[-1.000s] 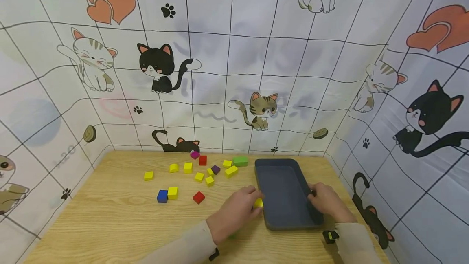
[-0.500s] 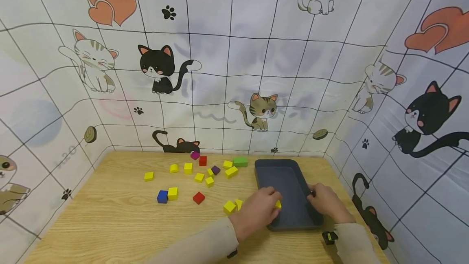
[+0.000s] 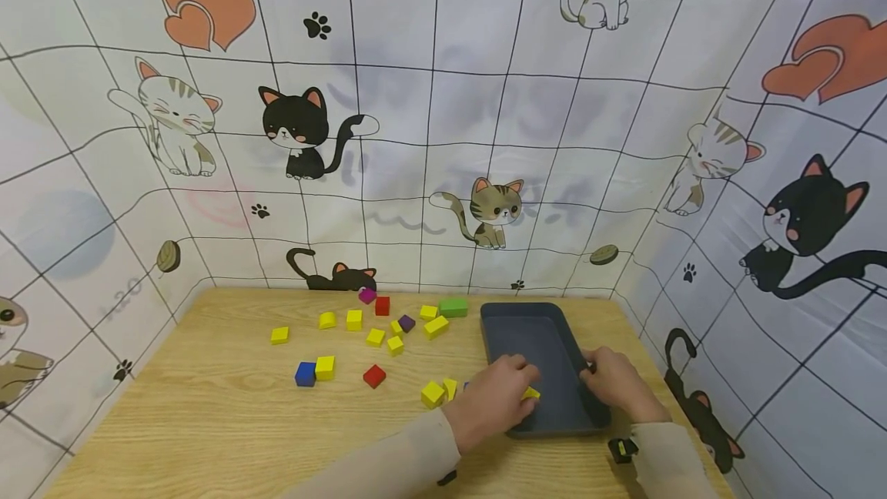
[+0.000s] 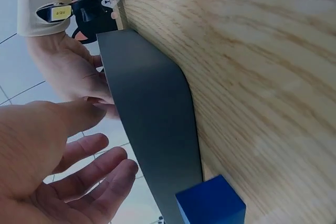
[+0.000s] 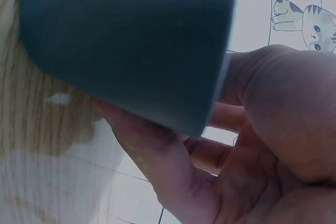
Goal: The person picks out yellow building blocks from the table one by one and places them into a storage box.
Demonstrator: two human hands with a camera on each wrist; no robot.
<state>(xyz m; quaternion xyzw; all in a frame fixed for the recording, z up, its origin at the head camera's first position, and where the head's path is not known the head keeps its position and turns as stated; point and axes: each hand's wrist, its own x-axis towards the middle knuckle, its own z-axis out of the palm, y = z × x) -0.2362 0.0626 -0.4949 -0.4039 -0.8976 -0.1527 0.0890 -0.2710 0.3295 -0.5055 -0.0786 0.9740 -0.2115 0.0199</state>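
My left hand (image 3: pixel 490 400) is over the near left part of the dark grey tray (image 3: pixel 537 345). A yellow block (image 3: pixel 530 393) shows by its fingertips, inside the tray's outline. In the left wrist view the thumb and fingers (image 4: pixel 107 177) of this hand stand apart above the rim, with nothing between them. A blue block (image 4: pixel 211 203) lies against the tray's outer wall there. My right hand (image 3: pixel 624 383) grips the tray's right side; in the right wrist view its fingers reach under the wall (image 5: pixel 131 40).
Left of the tray, several yellow blocks (image 3: pixel 433 393) are scattered over the wooden table (image 3: pixel 229 422), along with red (image 3: pixel 374 376), blue (image 3: pixel 305 374), purple (image 3: pixel 406 323) and green (image 3: pixel 453 307) ones. A cat-patterned sheet (image 3: pixel 388 137) rises behind the table and at both sides.
My left hand has moved right from the tray's left edge to over its inside, bringing a yellow block, and its fingers have loosened from it. The right hand stays on the tray.
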